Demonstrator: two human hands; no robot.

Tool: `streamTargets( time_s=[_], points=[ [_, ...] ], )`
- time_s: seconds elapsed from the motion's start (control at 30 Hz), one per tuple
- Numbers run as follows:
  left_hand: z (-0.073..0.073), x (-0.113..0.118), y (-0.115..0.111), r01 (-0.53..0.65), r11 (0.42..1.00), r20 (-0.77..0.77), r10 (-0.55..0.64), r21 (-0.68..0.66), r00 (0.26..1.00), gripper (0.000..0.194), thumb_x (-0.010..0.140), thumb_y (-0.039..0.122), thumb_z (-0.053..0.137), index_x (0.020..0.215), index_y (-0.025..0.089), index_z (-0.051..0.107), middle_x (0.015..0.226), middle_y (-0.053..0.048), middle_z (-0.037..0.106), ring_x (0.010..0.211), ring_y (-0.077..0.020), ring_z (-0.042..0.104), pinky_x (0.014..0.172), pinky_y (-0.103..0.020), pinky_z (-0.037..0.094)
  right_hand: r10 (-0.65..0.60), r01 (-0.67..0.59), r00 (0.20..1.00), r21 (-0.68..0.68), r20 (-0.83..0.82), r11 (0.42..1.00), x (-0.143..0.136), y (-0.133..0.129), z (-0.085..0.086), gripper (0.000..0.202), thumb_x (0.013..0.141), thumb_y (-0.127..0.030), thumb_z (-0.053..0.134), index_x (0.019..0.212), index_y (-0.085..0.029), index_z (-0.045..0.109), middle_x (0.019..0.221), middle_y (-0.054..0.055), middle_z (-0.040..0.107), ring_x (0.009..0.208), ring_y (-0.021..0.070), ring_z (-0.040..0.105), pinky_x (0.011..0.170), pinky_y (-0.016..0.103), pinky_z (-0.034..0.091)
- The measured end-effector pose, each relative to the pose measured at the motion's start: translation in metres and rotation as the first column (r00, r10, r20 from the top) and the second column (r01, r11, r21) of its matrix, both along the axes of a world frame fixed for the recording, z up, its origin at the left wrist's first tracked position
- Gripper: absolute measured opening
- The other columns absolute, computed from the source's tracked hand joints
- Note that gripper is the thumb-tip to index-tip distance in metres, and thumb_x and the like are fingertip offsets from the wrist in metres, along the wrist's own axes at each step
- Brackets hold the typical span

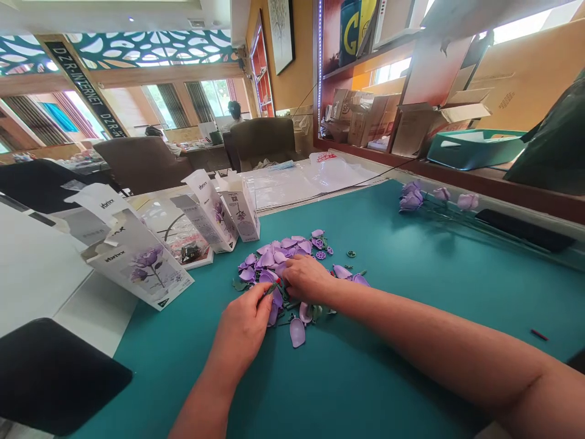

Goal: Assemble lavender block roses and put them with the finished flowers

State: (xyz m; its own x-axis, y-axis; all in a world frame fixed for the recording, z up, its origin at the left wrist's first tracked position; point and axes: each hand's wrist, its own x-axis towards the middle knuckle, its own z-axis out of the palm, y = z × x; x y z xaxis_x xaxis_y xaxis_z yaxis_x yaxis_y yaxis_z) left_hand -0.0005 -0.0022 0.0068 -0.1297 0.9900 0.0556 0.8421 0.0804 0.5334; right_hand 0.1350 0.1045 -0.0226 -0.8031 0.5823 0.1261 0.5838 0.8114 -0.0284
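Note:
A heap of purple plastic petals with small green parts among them lies on the green table mat. My left hand is at the near left of the heap, thumb and fingers pinched on a small green piece with a red tip. My right hand reaches down into the heap, its fingers curled together; their tips are hidden among the petals, so what they grip does not show. Closer to me lies a single pale purple petal. Purple wheel-shaped parts sit at the heap's far right.
Opened white boxes with flower pictures stand at left, near a clear bag of parts. Assembled purple flowers lie at the far right, beside a black case. A dark red stick lies at right. Another person sits in the background.

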Motion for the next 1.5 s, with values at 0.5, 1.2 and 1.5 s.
streamTargets(
  time_s=[0.5, 1.2, 1.5],
  points=[
    [-0.003, 0.007, 0.001, 0.045, 0.999, 0.013, -0.045, -0.005, 0.999, 0.039, 0.086, 0.035, 0.035, 0.107, 0.023, 0.065, 0.094, -0.005, 0.073, 0.086, -0.0224, 0.066, 0.073, -0.031, 0.048, -0.438, -0.251, 0.679, -0.747, -0.589, 0.615, 0.045, -0.003, 0.004, 0.011, 0.071, -0.020, 0.061, 0.081, -0.015, 0.062, 0.071, -0.001, 0.062, 0.063, 0.0099, 0.055, 0.058, 0.021, 0.043],
    [-0.008, 0.015, 0.000, 0.153, 0.987, 0.044, -0.155, 0.043, 0.987, 0.033, 0.086, 0.041, 0.040, 0.092, 0.023, 0.067, 0.090, -0.003, 0.073, 0.081, -0.0204, 0.066, 0.072, -0.031, 0.051, -0.348, -0.335, 0.633, -0.650, -0.692, 0.682, 0.052, -0.020, 0.007, 0.011, 0.076, -0.014, 0.059, 0.082, -0.017, 0.069, 0.079, 0.000, 0.068, 0.073, 0.0115, 0.060, 0.065, 0.022, 0.045],
    [-0.008, 0.015, -0.001, 0.146, 0.988, 0.023, -0.147, 0.054, 0.989, 0.034, 0.086, 0.041, 0.039, 0.092, 0.024, 0.068, 0.089, -0.002, 0.073, 0.080, -0.0204, 0.067, 0.073, -0.032, 0.052, -0.313, -0.341, 0.645, -0.629, -0.697, 0.698, 0.053, -0.020, 0.008, 0.014, 0.076, -0.011, 0.059, 0.082, -0.017, 0.070, 0.080, 0.000, 0.068, 0.076, 0.0121, 0.061, 0.069, 0.022, 0.047]
  ],
)
